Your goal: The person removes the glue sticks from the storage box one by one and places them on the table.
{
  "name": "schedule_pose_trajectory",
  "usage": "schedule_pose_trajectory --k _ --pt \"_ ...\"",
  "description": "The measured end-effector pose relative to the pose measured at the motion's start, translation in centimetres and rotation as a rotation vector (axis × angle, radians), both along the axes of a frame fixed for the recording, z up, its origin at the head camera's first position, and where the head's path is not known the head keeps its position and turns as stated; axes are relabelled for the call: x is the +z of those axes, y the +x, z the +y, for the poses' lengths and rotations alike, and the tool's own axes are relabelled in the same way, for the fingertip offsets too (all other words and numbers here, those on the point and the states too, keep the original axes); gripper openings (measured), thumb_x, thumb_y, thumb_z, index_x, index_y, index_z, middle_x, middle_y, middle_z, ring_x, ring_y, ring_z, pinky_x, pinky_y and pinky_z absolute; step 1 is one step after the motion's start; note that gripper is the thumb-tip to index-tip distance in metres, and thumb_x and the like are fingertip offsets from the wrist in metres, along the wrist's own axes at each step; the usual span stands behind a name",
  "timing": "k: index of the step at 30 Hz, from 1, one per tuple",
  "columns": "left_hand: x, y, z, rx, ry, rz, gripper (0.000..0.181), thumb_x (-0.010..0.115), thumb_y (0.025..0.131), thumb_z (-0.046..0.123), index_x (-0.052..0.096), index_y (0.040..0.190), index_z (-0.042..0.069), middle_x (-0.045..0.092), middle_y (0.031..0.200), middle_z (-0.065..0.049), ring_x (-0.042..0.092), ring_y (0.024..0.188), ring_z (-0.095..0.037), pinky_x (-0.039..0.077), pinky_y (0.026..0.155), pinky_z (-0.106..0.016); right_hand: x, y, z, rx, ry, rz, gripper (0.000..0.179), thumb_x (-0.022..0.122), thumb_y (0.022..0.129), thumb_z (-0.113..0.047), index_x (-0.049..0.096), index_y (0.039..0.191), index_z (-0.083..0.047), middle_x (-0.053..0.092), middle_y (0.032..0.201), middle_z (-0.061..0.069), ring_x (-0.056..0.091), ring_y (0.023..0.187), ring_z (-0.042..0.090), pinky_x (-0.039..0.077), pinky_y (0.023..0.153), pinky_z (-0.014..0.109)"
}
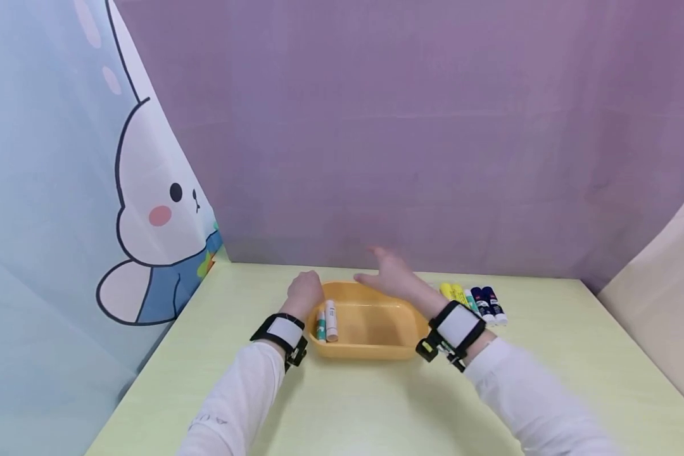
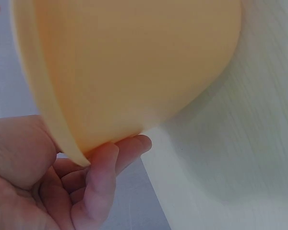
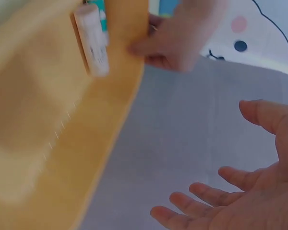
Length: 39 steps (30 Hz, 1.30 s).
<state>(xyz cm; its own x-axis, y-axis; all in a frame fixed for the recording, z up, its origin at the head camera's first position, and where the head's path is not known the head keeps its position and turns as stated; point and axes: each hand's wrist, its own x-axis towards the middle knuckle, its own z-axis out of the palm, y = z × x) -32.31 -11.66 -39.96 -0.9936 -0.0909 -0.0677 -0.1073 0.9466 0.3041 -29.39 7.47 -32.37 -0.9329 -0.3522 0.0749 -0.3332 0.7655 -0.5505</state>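
My left hand (image 1: pixel 306 292) grips the left end of a yellow-orange plastic tray (image 1: pixel 370 351). In the left wrist view its thumb is over the rim and its fingers (image 2: pixel 103 179) curl against the outer wall. Inside the tray, at the left, a pale pinkish glue stick (image 1: pixel 331 320) lies beside a white-and-green glue stick (image 1: pixel 322 327). My right hand (image 1: pixel 392 273) is at the tray's far rim in the head view, fingers spread and holding nothing. The right wrist view shows that hand (image 3: pixel 249 191) apart from the tray wall.
Right of the tray, several glue sticks lie in a row on the pale green table (image 1: pixel 365 405): yellow ones (image 1: pixel 453 292), a white-and-green one (image 1: pixel 470 301) and dark blue ones (image 1: pixel 487 304). A purple cloth (image 1: pixel 410 139) rises behind the table, a rabbit-print curtain (image 1: pixel 148 190) at the left.
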Motion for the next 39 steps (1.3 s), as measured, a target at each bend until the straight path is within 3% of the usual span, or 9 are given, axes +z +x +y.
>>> schedule_pose_trajectory --k 6,16,20,24,28,31,34,39 --pt "-0.5 -0.3 -0.1 -0.004 0.008 0.008 0.012 0.059 0.090 0.009 0.066 0.095 0.000 0.066 0.087 -0.012 0.064 0.070 -0.019 0.058 0.061 -0.032 -3.4 -0.6 -2.2 0.017 -0.084 -0.082 0.078 0.068 0.086 -0.035 0.030 0.144 0.001 0.035 0.146 0.021 0.034 0.135 0.036 0.034 0.109 0.049" --pt "0.3 0.0 0.0 0.018 -0.005 -0.010 0.013 0.058 0.090 0.009 0.066 0.096 0.000 0.067 0.089 -0.012 0.066 0.075 -0.020 0.059 0.064 -0.032 -6.6 -1.2 -3.5 -0.028 -0.160 -0.189 0.074 0.066 0.086 -0.036 0.034 0.143 -0.003 0.039 0.144 0.021 0.040 0.131 0.035 0.038 0.106 0.049" --pt "0.3 0.0 0.0 0.016 0.003 -0.004 0.014 0.059 0.090 0.009 0.065 0.098 0.000 0.067 0.090 -0.012 0.066 0.077 -0.021 0.059 0.067 -0.033 -7.7 -1.2 -4.2 -0.031 -0.171 -0.174 0.067 0.065 0.087 -0.032 0.038 0.142 -0.004 0.039 0.145 0.017 0.040 0.132 0.034 0.036 0.108 0.048" --pt "-0.1 -0.2 -0.2 0.000 0.005 0.014 0.016 0.059 0.090 0.010 0.065 0.100 -0.001 0.067 0.092 -0.013 0.066 0.079 -0.023 0.059 0.069 -0.035 -8.6 -0.9 -4.9 0.015 -0.147 -0.096 0.058 0.065 0.088 -0.022 0.044 0.138 -0.003 0.037 0.147 0.017 0.038 0.133 0.034 0.035 0.109 0.048" --pt "-0.3 -0.4 -0.3 -0.019 -0.003 0.042 0.017 0.060 0.089 0.011 0.065 0.099 -0.001 0.067 0.092 -0.013 0.066 0.076 -0.023 0.059 0.064 -0.035 -9.2 -0.4 -5.6 0.057 -0.136 -0.043 0.055 0.065 0.088 -0.017 0.045 0.137 -0.004 0.036 0.148 0.016 0.049 0.121 0.031 0.047 0.097 0.043" --pt "-0.3 -0.3 -0.3 -0.024 0.006 0.049 0.016 0.060 0.089 0.011 0.065 0.097 -0.001 0.067 0.089 -0.013 0.064 0.072 -0.022 0.058 0.060 -0.033 -9.6 -0.1 -6.1 0.085 -0.128 -0.016 0.054 0.064 0.088 -0.014 0.045 0.137 -0.001 0.044 0.142 0.016 0.055 0.108 0.028 0.050 0.089 0.039" --pt "-0.2 -0.2 -0.2 -0.017 0.021 0.043 0.015 0.059 0.089 0.010 0.064 0.096 -0.001 0.065 0.087 -0.012 0.061 0.068 -0.020 0.056 0.056 -0.031 -9.8 0.1 -6.5 0.099 -0.096 0.002 0.053 0.064 0.087 -0.012 0.046 0.134 0.003 0.053 0.132 0.018 0.056 0.109 0.029 0.048 0.097 0.040" --pt "-0.2 -0.1 -0.1 -0.004 0.030 0.030 0.014 0.058 0.089 0.009 0.064 0.096 -0.002 0.064 0.085 -0.012 0.059 0.066 -0.019 0.055 0.055 -0.029 -10.3 0.0 -7.0 0.056 -0.055 -0.053 0.050 0.067 0.085 -0.013 0.049 0.128 0.006 0.060 0.115 0.018 0.058 0.100 0.028 0.051 0.091 0.041"
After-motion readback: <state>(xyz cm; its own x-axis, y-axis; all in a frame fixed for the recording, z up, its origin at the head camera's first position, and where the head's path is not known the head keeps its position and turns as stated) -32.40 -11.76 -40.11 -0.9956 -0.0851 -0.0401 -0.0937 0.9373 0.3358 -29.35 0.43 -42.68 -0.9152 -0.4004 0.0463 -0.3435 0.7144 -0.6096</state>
